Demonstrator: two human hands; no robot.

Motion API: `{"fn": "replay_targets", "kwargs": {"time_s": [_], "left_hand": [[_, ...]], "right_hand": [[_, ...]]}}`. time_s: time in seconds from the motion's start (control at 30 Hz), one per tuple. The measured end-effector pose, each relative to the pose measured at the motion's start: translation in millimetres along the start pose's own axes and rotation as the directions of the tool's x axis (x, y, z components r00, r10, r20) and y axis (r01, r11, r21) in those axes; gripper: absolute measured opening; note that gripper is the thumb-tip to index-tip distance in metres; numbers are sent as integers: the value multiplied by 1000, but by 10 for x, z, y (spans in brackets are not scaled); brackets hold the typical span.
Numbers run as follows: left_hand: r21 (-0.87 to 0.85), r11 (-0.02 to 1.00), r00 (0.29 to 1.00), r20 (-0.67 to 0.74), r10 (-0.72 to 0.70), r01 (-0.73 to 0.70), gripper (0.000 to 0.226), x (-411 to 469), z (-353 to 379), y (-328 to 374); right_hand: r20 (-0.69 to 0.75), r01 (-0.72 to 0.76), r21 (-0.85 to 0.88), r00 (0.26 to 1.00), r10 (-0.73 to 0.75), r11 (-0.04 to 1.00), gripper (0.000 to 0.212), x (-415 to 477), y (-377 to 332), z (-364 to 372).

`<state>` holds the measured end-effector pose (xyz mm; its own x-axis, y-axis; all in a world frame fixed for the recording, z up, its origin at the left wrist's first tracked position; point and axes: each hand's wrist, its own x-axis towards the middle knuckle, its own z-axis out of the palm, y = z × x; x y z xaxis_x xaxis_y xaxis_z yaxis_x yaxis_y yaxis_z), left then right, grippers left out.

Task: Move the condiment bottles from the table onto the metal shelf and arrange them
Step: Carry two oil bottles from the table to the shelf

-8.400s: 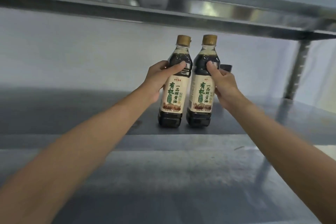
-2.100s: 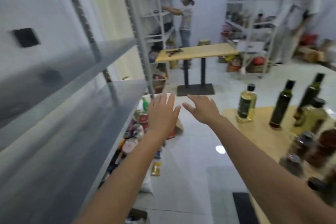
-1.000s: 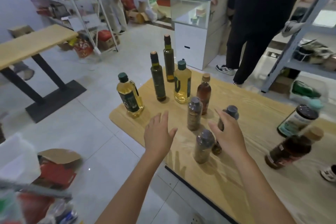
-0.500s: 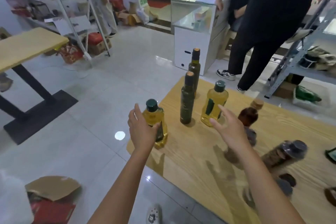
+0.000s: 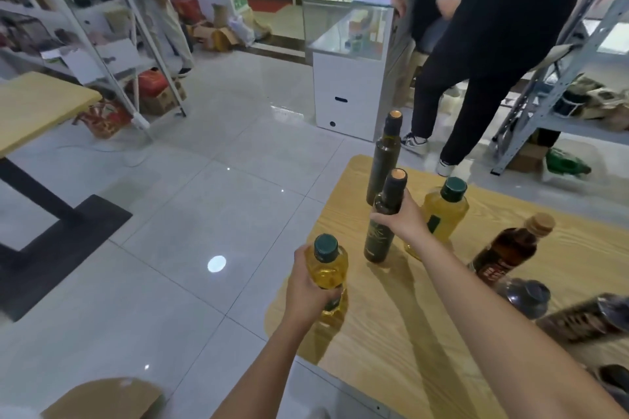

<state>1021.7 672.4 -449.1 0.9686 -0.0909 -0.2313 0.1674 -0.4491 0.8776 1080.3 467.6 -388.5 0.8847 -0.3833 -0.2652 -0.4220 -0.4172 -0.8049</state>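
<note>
**Both Hands on Bottles at the Table's Near-Left Corner**

1. Lower centre of the frame: my left hand (image 5: 306, 287) is wrapped around the body of a yellow oil bottle (image 5: 332, 270) with a dark green cap. My fingers curl round its far side below the shoulder. The bottle is at the near-left corner of the wooden table (image 5: 374, 367); I cannot tell whether its base touches the surface.

2. Centre right: my right hand (image 5: 406, 221) grips the neck and shoulder of a tall dark green bottle (image 5: 379, 238), fingers closed around it. This bottle is upright with its base on the table.

3. Directly behind it stands a second tall dark bottle (image 5: 386, 153), untouched.

4. Just right of my right hand stands a second yellow bottle (image 5: 449, 211), upright, partly hidden by my wrist.

5. Further right: a brown bottle (image 5: 507, 252) with a tan cap, then more bottles at the frame's right edge, blurred.
</note>
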Motion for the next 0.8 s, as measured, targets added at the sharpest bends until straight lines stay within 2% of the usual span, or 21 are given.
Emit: {"fn": "replay_targets", "kwargs": {"time_s": [0.13,0.23,0.33,0.4,0.47,0.53,0.67,0.8], "left_hand": [[-12,1000,997,-71,-19,18,87,-43,-8,-12],[-85,995,981,-186,-58,43,85,-146,2,35],[-124,992,937,-347,-36,-8,85,-379,-53,195],[-159,986,888,-459,-27,-53,81,-624,-130,339],[-185,977,814,-581,-26,-101,78,-923,-235,492],[-192,973,729,-683,-38,-130,75,-1270,-345,631],[-143,981,545,-837,-48,-132,73,-2137,-562,894],[-93,984,284,-958,-46,-154,72,-3234,-701,1168]], "right_hand": [[-5,51,-41,999,-52,998,72,20,94,14],[26,131,-97,991,-130,987,69,-21,111,-18],[130,256,-68,960,-246,964,70,-137,35,-59],[233,362,-47,910,-342,931,73,-270,-102,-83],[339,480,-7,826,-450,877,72,-464,-312,-89],[438,584,65,712,-549,809,67,-731,-555,-82],[565,706,281,426,-707,650,62,-1436,-1065,-63],[616,699,523,85,-783,488,53,-2340,-1491,-103]]}}
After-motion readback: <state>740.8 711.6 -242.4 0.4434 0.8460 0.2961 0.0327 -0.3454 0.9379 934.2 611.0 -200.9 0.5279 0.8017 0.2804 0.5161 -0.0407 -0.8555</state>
